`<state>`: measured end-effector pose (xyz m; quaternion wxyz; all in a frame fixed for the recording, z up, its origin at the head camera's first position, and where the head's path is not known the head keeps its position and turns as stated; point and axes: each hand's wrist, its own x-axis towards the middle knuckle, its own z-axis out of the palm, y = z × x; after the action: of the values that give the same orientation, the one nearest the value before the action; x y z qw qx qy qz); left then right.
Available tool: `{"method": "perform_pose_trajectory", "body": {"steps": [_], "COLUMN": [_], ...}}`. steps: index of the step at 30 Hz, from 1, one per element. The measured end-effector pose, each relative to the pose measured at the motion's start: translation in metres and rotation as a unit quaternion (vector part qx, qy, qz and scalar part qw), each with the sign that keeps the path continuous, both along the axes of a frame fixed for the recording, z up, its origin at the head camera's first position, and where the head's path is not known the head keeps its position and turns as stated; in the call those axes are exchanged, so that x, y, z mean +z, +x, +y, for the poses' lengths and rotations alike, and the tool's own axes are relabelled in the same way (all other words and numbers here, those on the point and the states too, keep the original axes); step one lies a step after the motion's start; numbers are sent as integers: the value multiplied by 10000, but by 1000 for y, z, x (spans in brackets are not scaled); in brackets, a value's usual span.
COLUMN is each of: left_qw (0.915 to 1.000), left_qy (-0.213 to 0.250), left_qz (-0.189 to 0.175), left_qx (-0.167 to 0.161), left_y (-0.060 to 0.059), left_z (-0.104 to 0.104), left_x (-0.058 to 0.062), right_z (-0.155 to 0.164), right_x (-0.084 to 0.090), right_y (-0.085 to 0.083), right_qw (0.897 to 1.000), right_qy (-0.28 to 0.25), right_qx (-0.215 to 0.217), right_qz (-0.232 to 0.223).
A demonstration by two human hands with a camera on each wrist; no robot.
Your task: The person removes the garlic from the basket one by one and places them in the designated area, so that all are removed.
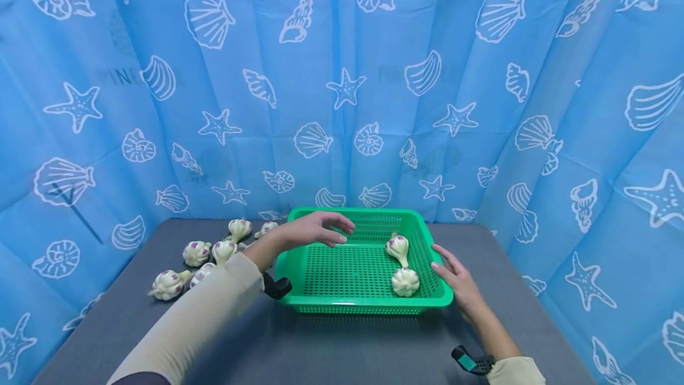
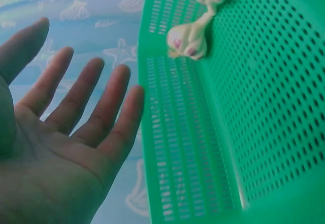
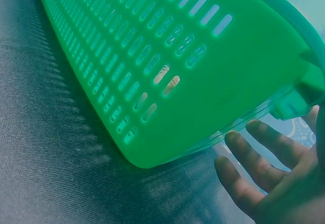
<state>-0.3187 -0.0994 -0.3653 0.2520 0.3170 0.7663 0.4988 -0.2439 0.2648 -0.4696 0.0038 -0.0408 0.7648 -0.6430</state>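
My left hand (image 1: 319, 229) hovers over the left half of a green plastic basket (image 1: 369, 301), its fingers loosely extended and holding nothing. In the left wrist view, that palm (image 2: 61, 168) faces the camera with the fingers spread. Two garlic bulbs lie inside the basket at the right: a purple-marked bulb (image 1: 397, 246) and, in front of it, a paler bulb (image 1: 405, 282). At the basket's right rim is my right hand (image 1: 461, 281), fingertips right at the edge. The right wrist view has its relaxed fingers (image 3: 256, 165) beside the basket's outer wall (image 3: 244, 61).
Several more garlic bulbs lie on the grey table (image 1: 235, 349) left of the basket, including a front bulb (image 1: 167, 285) and a back bulb (image 1: 240, 229). My left sleeve partly covers this group. A blue seashell-print curtain (image 1: 342, 106) surrounds the table's back and sides.
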Motion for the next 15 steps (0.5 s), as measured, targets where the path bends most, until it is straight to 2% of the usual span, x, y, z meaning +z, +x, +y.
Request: {"method": "perform_pose_trajectory", "body": {"steps": [5,9,15], "left_qw": [9971,9920,9898], "left_qy": [-294,-559,-570], "left_qz": [-465,-678,-726], "left_qx": [-518,-907,-1083], "left_y": [-9,-13,-22], "left_z": [28,49,74], "left_x": [0,2,1], "right_z": [0,0,0], "right_x": [0,0,0], "right_y": [0,0,0], "right_qw": [10000,10000,10000], "right_qy": [-12,-29,-66], "right_qx": [-29,-16,8], "right_qz": [-23,-49,4]}}
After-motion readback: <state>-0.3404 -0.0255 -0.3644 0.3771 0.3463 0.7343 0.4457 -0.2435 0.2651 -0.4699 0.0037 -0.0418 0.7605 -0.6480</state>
